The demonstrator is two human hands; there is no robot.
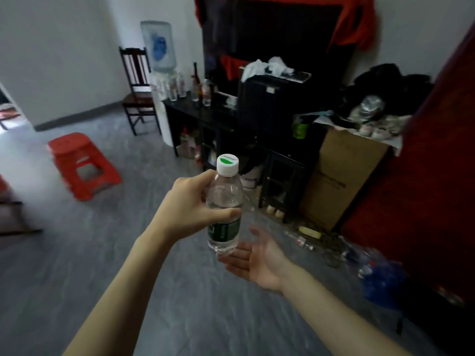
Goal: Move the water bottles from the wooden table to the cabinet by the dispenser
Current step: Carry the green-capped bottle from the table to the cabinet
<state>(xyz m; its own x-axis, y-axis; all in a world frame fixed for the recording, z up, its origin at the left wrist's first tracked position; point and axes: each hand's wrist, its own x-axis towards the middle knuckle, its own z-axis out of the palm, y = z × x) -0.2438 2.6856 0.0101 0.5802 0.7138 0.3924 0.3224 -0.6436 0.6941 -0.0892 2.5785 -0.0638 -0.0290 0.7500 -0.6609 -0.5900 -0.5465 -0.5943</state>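
Observation:
My left hand (191, 201) grips a clear water bottle (225, 199) with a white cap and a green label, upright in mid-air over the floor. My right hand (253, 260) lies open, palm up, just under the bottle's base. Ahead stands the black cabinet (190, 111) with several water bottles (177, 87) on its left end. To its left is the white water dispenser (159, 47) with a blue-tinted jug on top. The wooden table is out of view.
A red plastic stool (82, 163) stands on the grey floor at left. A dark wooden chair (137, 91) sits beside the dispenser. A cardboard box (344, 173), a black case (272, 98) and piled clothes crowd the right; cables and blue bags litter the floor there.

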